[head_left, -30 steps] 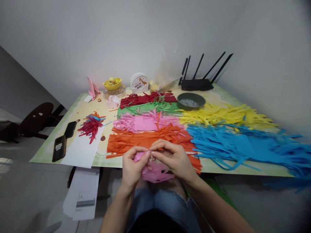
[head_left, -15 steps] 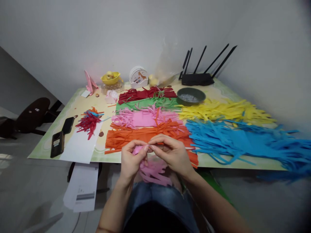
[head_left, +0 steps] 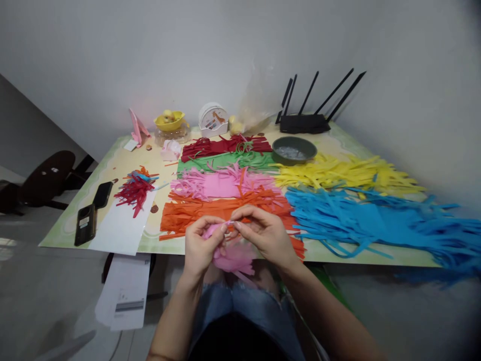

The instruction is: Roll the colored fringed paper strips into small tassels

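A bunch of pink fringed paper (head_left: 233, 259) hangs between my hands, just off the table's front edge. My left hand (head_left: 201, 245) is closed around its gathered upper part. Thumb and fingertips of my right hand (head_left: 268, 238) pinch the narrow end of the same paper, close to my left fingertips. Just beyond my hands lies an orange fringed strip (head_left: 188, 214). Behind it are layered a pink fringed strip (head_left: 220, 184), a green one (head_left: 199, 163) and a dark red one (head_left: 216, 146).
Blue fringed paper (head_left: 379, 220) and yellow fringed paper (head_left: 338, 173) spread to the right. A bowl (head_left: 295, 149) stands before a black router (head_left: 304, 124). At left are two phones (head_left: 85, 225), a multicoloured tassel (head_left: 136, 190) and white paper (head_left: 122, 228). A stool (head_left: 47, 178) stands beyond.
The hanging pink paper has swung left and looks more bunched beneath my left hand. A bit of pink now shows between the fingertips of both hands. The view has shifted slightly.
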A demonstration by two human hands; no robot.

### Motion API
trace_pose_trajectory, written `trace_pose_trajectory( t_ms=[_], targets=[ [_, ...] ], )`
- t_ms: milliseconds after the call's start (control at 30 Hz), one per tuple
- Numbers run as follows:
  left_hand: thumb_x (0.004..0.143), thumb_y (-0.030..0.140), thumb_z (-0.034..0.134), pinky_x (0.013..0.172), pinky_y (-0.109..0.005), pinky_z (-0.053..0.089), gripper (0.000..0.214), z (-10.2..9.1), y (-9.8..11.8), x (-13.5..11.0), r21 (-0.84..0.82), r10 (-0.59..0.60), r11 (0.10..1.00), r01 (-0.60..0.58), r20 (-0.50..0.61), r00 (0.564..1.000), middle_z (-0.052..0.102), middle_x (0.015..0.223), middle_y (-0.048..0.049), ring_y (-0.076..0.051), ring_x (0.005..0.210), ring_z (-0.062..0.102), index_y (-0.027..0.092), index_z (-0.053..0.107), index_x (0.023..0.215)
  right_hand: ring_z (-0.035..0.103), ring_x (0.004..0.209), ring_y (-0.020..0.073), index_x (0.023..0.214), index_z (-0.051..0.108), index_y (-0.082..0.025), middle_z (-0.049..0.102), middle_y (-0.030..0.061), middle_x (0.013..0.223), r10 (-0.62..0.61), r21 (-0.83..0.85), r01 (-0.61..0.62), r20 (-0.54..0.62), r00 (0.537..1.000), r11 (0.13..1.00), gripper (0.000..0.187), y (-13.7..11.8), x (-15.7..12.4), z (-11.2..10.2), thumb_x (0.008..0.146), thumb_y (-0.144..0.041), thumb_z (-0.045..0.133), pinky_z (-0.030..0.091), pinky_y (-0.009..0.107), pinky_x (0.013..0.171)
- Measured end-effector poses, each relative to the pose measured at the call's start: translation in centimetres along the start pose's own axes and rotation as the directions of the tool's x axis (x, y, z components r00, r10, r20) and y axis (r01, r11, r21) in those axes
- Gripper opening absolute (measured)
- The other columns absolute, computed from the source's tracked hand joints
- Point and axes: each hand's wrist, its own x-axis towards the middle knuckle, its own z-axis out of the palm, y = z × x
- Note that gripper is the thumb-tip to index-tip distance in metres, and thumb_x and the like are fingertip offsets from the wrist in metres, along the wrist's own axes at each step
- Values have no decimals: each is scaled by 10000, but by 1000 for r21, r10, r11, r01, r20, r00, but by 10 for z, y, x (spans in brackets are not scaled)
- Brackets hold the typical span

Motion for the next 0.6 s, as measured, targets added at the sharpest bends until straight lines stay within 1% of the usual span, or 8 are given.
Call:
trace_pose_trajectory(
  t_ms=[67,133,200,300,400,467,567,600],
  targets=[
    [707,410,742,313,-151,317,298,1,0,0,27,-8,1000,8,-22,1000,522,438,66,-44,287,401,142,643,793,649,640,121,883,649,-189,655,27,845,31,-1,-31,27,999,1000,207,0,0,-1,780,-361,699,576,244,603],
    [718,404,736,314,-151,293,284,0,0,-1,73,15,997,-11,-45,999,528,456,62,-30,289,364,142,661,796,654,676,131,906,654,-189,667,37,868,32,-47,-30,43,999,998,226,-1,-1,-1,777,-366,704,575,248,625],
    [726,383,737,335,-151,297,258,-1,-2,-1,118,54,992,-48,-48,997,566,510,44,-21,314,366,143,679,800,656,719,143,886,665,-186,673,40,846,19,-91,-14,50,999,996,203,-3,-1,0,778,-353,708,576,256,664],
    [733,374,737,359,-155,315,242,-2,-4,-1,140,81,987,-76,-36,996,613,582,19,-21,345,385,146,692,802,656,690,140,844,664,-185,670,31,798,22,-62,-19,43,999,998,181,-5,-1,2,786,-353,701,582,259,661],
    [734,398,730,381,-168,354,271,-3,-4,0,137,76,988,-72,-28,997,641,613,0,-40,367,428,142,689,813,661,658,131,861,652,-190,668,22,798,59,8,-60,28,998,998,186,-7,-3,0,782,-350,705,587,249,631],
    [731,406,729,409,-178,390,281,-4,-3,0,152,83,985,-76,-37,996,658,636,-12,-59,400,479,139,687,809,657,640,121,868,641,-194,665,16,792,69,31,-70,9,998,997,174,-8,-3,-5,785,-334,704,585,238,613],
    [745,384,720,492,-194,450,252,-5,-2,0,207,128,972,-110,-75,989,681,685,-30,-94,501,568,139,689,797,627,625,102,865,627,-196,657,13,792,47,52,-44,-44,998,998,156,-9,-1,-14,789,-311,700,568,223,598],
    [751,368,716,533,-201,469,232,-6,-1,0,228,151,965,-129,-84,985,686,698,-33,-107,547,595,141,690,795,606,605,95,863,622,-194,647,11,786,49,78,-45,-50,998,996,165,-8,1,-16,785,-317,701,553,213,566]
  ],
)
